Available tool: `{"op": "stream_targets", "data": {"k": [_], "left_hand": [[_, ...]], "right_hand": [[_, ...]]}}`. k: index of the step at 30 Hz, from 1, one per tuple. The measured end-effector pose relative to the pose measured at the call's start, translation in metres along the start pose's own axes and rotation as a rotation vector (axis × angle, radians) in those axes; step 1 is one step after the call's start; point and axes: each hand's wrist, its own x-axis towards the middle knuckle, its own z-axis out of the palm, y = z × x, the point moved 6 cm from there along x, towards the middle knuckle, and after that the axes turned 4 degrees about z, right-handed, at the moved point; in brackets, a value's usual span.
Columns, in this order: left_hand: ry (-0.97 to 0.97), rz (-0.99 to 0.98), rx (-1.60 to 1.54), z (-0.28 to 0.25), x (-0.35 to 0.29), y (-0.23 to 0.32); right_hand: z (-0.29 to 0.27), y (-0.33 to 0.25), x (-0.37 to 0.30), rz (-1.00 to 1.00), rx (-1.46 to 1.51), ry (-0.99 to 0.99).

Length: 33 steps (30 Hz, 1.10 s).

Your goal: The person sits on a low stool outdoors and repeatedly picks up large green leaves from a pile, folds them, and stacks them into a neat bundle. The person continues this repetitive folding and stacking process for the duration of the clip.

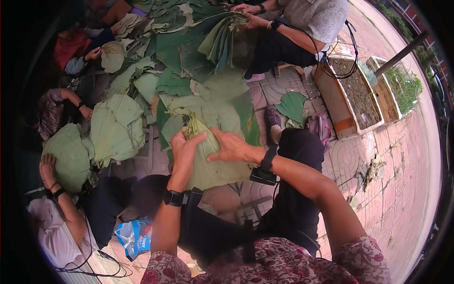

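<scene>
Patterned red-and-white fabric (283, 262) fills the lower edge of the view, and both forearms rise from it toward a folded lotus leaf (208, 158) held over the lap. The left hand (185, 147) is closed on the leaf's left edge near the top, thumb pressed over the fold. The right hand (231, 146) lies flat and spread across the upper right part, fingers pointing left and pinning the layers down. A dark band is worn on each wrist, with a small black device (263, 176) strapped below the right one.

The leaf appears already doubled into a wedge, its narrow pleated tip (195, 124) pointing away from the body, so the folding seems well advanced; whether a further fold remains cannot be told. Just beyond it, loose green leaves (189, 85) are spread thickly over the paved ground (406, 156), which suggests much is left to be worked. To the left, pale folded bundles (116, 128) are stacked, and another (68, 156) is pressed under a co-worker's hand (47, 168). At the top, another seated person's hands (253, 16) grip a sheaf of leaves (222, 38). Wooden planter boxes (352, 94) stand at the right.
</scene>
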Motion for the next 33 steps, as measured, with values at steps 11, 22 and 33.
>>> {"op": "stream_targets", "data": {"k": [11,22,33], "left_hand": [[0.374,0.278,0.589,-0.112,-0.01,0.029],[0.402,0.227,0.242,-0.155,-0.038,0.045],[0.474,0.049,0.193,-0.166,-0.054,0.047]], "right_hand": [[0.053,0.097,-0.036,0.057,-0.603,-0.514],[0.086,0.22,0.009,0.371,-0.513,-0.499],[0.16,0.242,0.079,0.641,0.123,0.064]]}}
